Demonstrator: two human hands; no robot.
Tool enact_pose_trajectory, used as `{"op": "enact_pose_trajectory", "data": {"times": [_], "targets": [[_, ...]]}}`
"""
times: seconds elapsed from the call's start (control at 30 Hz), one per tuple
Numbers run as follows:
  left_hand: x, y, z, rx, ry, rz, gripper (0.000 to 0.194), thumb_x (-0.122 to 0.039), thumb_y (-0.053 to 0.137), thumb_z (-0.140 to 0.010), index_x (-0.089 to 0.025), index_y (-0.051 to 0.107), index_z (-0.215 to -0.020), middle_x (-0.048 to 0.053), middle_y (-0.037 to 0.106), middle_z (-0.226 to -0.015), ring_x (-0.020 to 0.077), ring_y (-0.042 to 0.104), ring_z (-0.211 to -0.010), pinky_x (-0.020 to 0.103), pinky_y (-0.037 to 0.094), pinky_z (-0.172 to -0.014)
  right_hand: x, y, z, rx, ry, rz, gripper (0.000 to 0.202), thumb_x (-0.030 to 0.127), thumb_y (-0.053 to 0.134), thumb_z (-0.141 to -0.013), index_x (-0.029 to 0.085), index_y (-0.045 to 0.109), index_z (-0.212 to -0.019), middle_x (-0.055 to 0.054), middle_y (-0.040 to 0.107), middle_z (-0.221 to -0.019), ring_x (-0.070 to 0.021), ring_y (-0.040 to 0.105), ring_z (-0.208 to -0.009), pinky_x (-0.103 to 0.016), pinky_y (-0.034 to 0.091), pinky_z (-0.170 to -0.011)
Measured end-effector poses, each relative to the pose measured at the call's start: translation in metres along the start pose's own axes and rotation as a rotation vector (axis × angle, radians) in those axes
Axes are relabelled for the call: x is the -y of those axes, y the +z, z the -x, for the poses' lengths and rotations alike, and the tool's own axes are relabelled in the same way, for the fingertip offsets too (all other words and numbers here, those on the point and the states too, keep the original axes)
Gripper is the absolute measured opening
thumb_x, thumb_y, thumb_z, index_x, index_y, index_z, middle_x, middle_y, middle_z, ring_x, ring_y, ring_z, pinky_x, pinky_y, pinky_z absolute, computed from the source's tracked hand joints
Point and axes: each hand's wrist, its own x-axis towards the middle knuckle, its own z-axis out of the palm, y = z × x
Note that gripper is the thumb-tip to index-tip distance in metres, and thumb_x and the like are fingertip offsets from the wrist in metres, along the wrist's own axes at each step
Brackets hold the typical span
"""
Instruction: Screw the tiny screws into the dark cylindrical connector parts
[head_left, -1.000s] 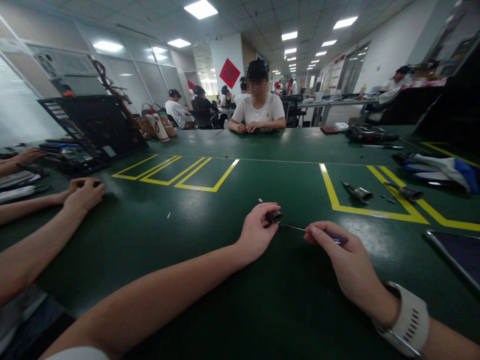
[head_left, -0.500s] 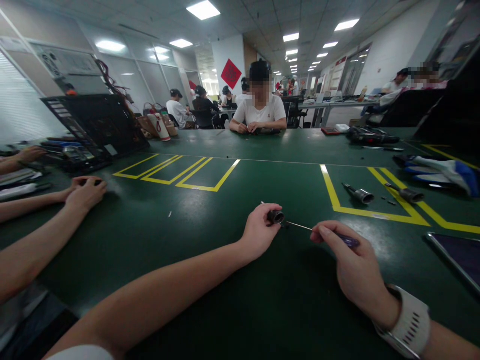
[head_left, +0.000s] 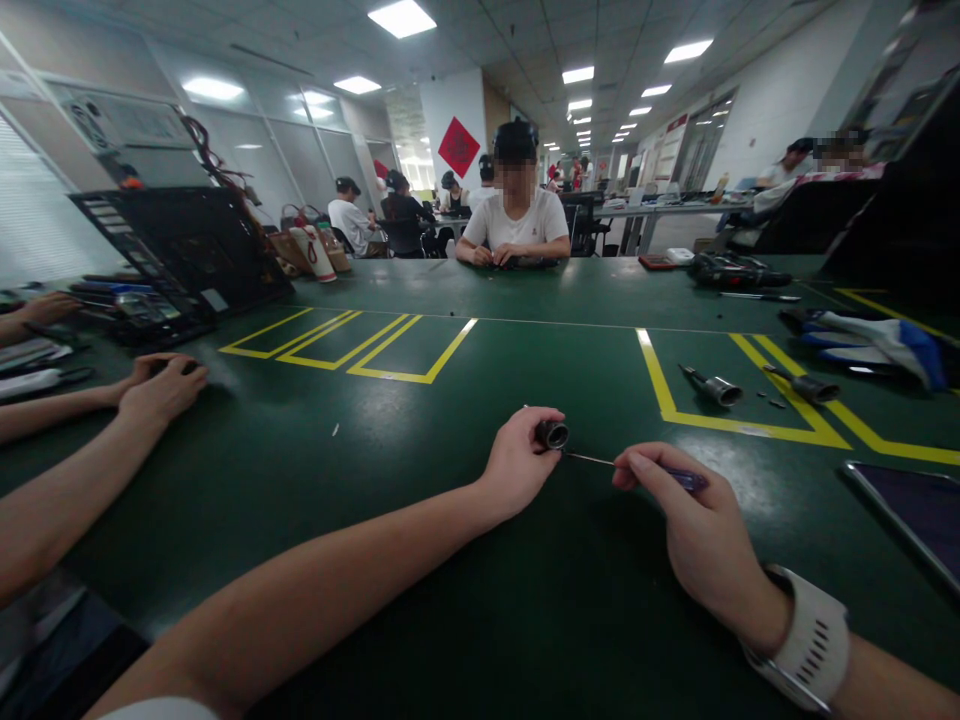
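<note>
Near the middle of the green table, my left hand point(head_left: 519, 462) is closed around a dark metal socket point(head_left: 553, 434), its round open end facing me and to the right. My right hand point(head_left: 686, 505) grips a thin-shafted screwdriver point(head_left: 688, 480) by its purple handle. The shaft points left, and its tip is just below the socket, beside my left fingertips; whether it touches anything I cannot tell. Two similar sockets with thin shanks lie at the right, one socket point(head_left: 721, 390) inside a yellow taped outline and another socket point(head_left: 814, 386) across the tape, with small dark pieces between them.
A flat framed device point(head_left: 904, 515) lies at the right edge, below blue and white gloves point(head_left: 877, 345). At the left, another person's hands point(head_left: 166, 385) rest on the table point(head_left: 300, 560). Across it sits a person point(head_left: 514, 225). A black panel point(head_left: 195, 250) leans at the back left.
The screwdriver in my right hand has moved left and slightly down, bringing its tip close under the socket. My left hand keeps its hold. The view has shifted slightly.
</note>
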Motion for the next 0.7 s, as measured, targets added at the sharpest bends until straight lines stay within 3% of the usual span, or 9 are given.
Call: {"op": "enact_pose_trajectory", "data": {"times": [0.1, 0.2, 0.3, 0.5, 0.6, 0.7], "targets": [[-0.001, 0.001, 0.001, -0.018, -0.024, 0.033, 0.047, 0.004, 0.061, -0.069, -0.020, 0.059, -0.108, 0.007, 0.060, -0.112, 0.0209, 0.058, -0.107, 0.044, 0.046, -0.096, -0.001, -0.001, 0.001, -0.058, -0.048, -0.046, 0.024, 0.044, 0.054, -0.082, 0.022, 0.064, -0.082, -0.003, 0.064, -0.079, -0.0214, 0.058, -0.079, -0.038, 0.044, -0.074], [-0.008, 0.002, 0.001, -0.055, -0.094, 0.115, 0.047, 0.005, 0.062, -0.067, -0.018, 0.058, -0.107, 0.007, 0.063, -0.107, 0.0198, 0.061, -0.101, 0.043, 0.048, -0.093, -0.001, 0.000, -0.002, -0.060, 0.011, -0.046, 0.028, 0.046, 0.055, -0.082, 0.023, 0.063, -0.095, -0.005, 0.065, -0.091, -0.0219, 0.060, -0.085, -0.039, 0.046, -0.078], [-0.017, 0.002, 0.001, -0.145, -0.139, 0.183, 0.045, 0.005, 0.062, -0.067, -0.017, 0.056, -0.107, 0.006, 0.064, -0.102, 0.0173, 0.062, -0.096, 0.039, 0.049, -0.092, 0.000, 0.004, -0.007, -0.001, 0.055, 0.024, 0.033, 0.046, 0.052, -0.083, 0.023, 0.060, -0.106, -0.006, 0.065, -0.105, -0.0240, 0.059, -0.098, -0.043, 0.045, -0.085], [-0.019, -0.004, -0.007, -0.358, -0.107, 0.230, 0.039, 0.000, 0.064, -0.067, -0.015, 0.055, -0.102, 0.005, 0.062, -0.102, 0.0147, 0.063, -0.091, 0.036, 0.048, -0.091, -0.008, 0.016, -0.013, 0.141, -0.054, 0.219, 0.026, 0.037, 0.053, -0.082, 0.024, 0.059, -0.103, -0.008, 0.064, -0.112, -0.0275, 0.056, -0.109, -0.049, 0.040, -0.093], [-0.016, -0.006, -0.009, -0.394, -0.095, 0.238, 0.039, 0.000, 0.064, -0.066, -0.015, 0.055, -0.101, 0.005, 0.062, -0.102, 0.0147, 0.063, -0.091, 0.036, 0.048, -0.091, -0.011, 0.020, -0.012, 0.240, -0.115, 0.227, 0.021, 0.032, 0.056, -0.079, 0.027, 0.062, -0.099, -0.005, 0.066, -0.109, -0.0277, 0.056, -0.109, -0.053, 0.035, -0.098], [-0.015, -0.005, -0.009, -0.373, -0.093, 0.234, 0.039, 0.000, 0.064, -0.066, -0.015, 0.056, -0.100, 0.005, 0.062, -0.101, 0.0149, 0.063, -0.091, 0.037, 0.047, -0.092, -0.007, 0.019, -0.008, 0.287, -0.105, 0.180, 0.022, 0.033, 0.056, -0.081, 0.029, 0.062, -0.101, -0.004, 0.065, -0.111, -0.0270, 0.056, -0.109, -0.051, 0.038, -0.096]]}}
